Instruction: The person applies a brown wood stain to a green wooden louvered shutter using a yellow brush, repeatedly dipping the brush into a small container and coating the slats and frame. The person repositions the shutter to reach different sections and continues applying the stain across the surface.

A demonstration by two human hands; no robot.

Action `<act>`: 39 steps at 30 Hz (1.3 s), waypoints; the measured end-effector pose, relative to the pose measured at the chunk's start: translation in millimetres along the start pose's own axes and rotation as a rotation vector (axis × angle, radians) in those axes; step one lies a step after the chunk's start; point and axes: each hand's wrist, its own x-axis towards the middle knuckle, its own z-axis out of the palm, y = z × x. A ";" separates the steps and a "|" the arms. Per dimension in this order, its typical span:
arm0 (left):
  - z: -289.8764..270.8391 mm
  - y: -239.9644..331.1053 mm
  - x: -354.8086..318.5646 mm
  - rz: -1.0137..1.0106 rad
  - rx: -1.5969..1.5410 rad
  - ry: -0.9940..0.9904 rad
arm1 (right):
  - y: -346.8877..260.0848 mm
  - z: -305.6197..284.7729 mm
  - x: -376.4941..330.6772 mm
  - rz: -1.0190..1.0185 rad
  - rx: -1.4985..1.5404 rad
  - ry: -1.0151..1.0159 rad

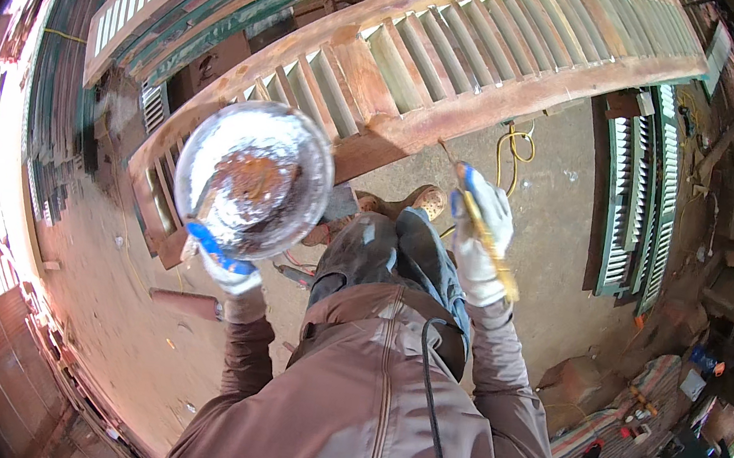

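Observation:
My left hand (230,268), in a white and blue glove, grips the near rim of a round metal bowl (314,153). Brown paste (254,182) lies in the middle of the bowl, and a flat stick or blade leans in it by the thumb. In my gloved right hand (489,231) is a slim tool with a yellow handle (502,273); its thin dark tip points at the near edge of a louvred wooden shutter (456,116). Whether the tip touches the wood I cannot tell. The shutter stretches across in front of me, partly hidden by the bowl.
Green louvred shutters (616,206) lean at the right. Stacked boards and frames (64,97) stand at the far left. A yellow cord (514,151) lies on the floor beyond my right hand. Tools and small things lie on a striped cloth (605,427) at the lower right.

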 end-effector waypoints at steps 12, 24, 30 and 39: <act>-74.4 2.0 52.1 0.109 0.097 -0.139 | 3.1 76.5 -93.2 -0.144 -0.587 -0.072; -94.7 2.6 72.2 0.100 0.024 -0.264 | -33.0 85.1 -42.1 -0.080 -0.628 -0.167; -90.2 -11.7 90.8 0.230 0.048 -0.306 | -26.2 67.5 -12.6 0.005 -0.620 -0.038; -13.5 -5.4 100.3 -0.152 -0.279 -0.254 | -68.2 62.0 -34.5 0.078 -0.239 -0.147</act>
